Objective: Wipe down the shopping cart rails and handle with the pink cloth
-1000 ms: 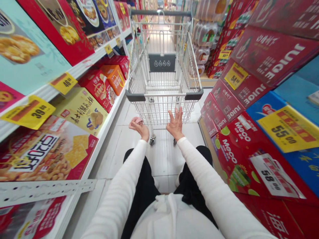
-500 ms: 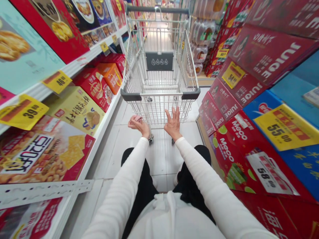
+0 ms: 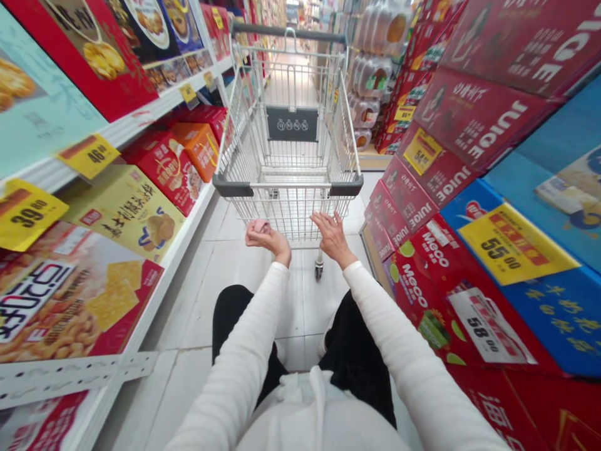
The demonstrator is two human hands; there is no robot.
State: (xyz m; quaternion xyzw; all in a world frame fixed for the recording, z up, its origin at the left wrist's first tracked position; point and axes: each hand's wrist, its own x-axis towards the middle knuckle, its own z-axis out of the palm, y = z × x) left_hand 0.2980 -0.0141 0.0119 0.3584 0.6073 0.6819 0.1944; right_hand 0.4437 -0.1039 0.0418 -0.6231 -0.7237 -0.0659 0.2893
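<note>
My left hand (image 3: 272, 243) is turned palm up, its fingers closed around a folded pink cloth (image 3: 257, 230). It is in front of the lower left part of a wire shopping cart (image 3: 286, 194). My right hand (image 3: 334, 237) is open, fingers stretched out towards the left, beside the cart's near wire wall; whether the fingertips touch the wire I cannot tell. Dark grey corner guards cap the cart's near rim, and a dark sign panel (image 3: 292, 123) hangs at its far end. One caster (image 3: 318, 270) shows below my right hand.
A shelf with boxed snacks (image 3: 129, 213) and yellow price tags lines the left side. Stacked red drink cartons (image 3: 488, 116) and Meco boxes (image 3: 436, 275) rise close on the right. White floor tiles (image 3: 201, 269) run between them. Wrapped bottle packs (image 3: 373, 75) stand farther ahead.
My left hand has rolled further palm up, showing more of the pink cloth. My right hand's fingers have swung from spread and upward to closer together, pointing left. The whole view has shifted slightly.
</note>
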